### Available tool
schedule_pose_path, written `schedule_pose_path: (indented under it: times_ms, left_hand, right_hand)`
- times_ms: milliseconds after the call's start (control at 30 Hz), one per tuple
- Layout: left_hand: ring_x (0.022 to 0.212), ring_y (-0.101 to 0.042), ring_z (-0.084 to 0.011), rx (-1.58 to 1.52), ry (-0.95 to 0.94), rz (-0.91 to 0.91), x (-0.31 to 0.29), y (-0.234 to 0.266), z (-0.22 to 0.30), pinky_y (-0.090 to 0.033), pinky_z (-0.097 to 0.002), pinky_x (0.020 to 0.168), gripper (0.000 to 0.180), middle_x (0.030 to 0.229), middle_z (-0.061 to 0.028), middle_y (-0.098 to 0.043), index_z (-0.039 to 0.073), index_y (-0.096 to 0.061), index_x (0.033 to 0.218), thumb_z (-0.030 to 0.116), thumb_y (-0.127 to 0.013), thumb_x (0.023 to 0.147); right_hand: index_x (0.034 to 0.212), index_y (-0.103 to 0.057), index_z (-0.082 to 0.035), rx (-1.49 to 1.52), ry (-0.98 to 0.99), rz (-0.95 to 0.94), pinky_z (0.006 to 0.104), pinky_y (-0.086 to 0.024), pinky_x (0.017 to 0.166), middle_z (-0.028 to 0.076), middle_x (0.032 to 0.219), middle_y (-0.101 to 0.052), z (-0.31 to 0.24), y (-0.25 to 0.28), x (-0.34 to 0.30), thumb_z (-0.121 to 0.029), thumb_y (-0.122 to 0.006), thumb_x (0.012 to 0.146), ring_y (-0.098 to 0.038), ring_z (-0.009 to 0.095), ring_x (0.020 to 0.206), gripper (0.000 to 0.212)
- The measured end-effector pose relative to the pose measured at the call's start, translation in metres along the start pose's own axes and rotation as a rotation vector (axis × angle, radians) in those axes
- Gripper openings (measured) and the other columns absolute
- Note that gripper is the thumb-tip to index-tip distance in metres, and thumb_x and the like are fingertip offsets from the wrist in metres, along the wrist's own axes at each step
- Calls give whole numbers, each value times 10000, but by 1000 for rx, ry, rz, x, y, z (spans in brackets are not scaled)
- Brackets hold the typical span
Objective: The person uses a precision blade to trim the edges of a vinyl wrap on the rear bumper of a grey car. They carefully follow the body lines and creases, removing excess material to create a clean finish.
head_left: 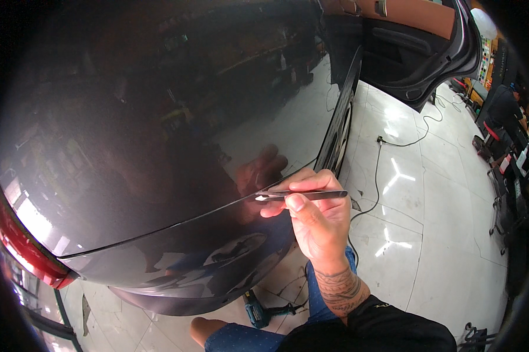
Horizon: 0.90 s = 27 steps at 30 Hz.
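Note:
My right hand (320, 220) holds a slim, dark, pen-like tool (317, 195) between thumb and fingers. The tool lies almost level, and its bright pale tip points left to the seam (176, 224) on the glossy dark grey car body (159, 135). Fingertips rest at or very near the panel beside this seam; whether the tip touches it I cannot tell. Glare washes out the tip, so the tool's exact kind is unclear. A reflection of the hand shows in the paint. My left hand is not in view.
A red tail light (32, 249) sits at the car's left corner. Below the bumper, a teal heat gun (261, 311) lies on the tiled floor (446, 217). A black cable (377, 176) crosses the tiles. At the back an open car door (408, 50) stands out; tools and shelving (511, 135) line the right.

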<state>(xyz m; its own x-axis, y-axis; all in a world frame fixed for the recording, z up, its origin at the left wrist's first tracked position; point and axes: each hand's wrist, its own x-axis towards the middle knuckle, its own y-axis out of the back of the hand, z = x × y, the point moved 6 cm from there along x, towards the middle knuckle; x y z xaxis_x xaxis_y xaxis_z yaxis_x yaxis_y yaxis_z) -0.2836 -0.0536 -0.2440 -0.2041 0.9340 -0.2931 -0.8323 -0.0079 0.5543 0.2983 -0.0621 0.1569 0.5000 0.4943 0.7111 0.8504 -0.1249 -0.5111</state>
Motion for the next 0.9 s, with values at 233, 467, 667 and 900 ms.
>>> schedule_pose_path:
  times_ms: [233, 467, 667, 900]
  left_hand:
    - [608, -619, -199, -1, -4, -3, 0, 1, 2, -519, -294, 494, 213, 737, -119, -630, -11, -652, 909, 115, -614, 742]
    - [639, -631, -195, 63, -7, -28, -3, -4, 6, -526, -297, 536, 233, 760, -118, -648, -3, -659, 937, 161, -605, 781]
    - [665, -641, -193, 110, -15, -39, -2, -6, 5, -532, -301, 571, 249, 783, -122, -666, 4, -664, 959, 193, -593, 813]
    - [695, -653, -192, 154, -27, -46, -1, -6, 4, -539, -306, 608, 268, 813, -128, -685, 9, -670, 982, 223, -582, 846]
  right_hand:
    - [1018, -529, 40, -18, 42, -38, 379, -587, 758, 183, 972, -597, -1, -5, 1, 19, -561, 887, -669, 294, 872, 137]
    - [985, -518, 43, -20, -31, -7, 349, -578, 727, 183, 922, -622, 0, -5, 3, 10, -557, 893, -681, 283, 827, 105]
    - [945, -491, 42, 8, -154, 69, 347, -570, 660, 242, 871, -650, -1, -10, 6, -46, -556, 908, -691, 302, 758, 114]
    - [954, -498, 41, 83, -197, 58, 353, -572, 641, 266, 870, -649, 1, -7, 5, -51, -551, 908, -691, 328, 761, 117]
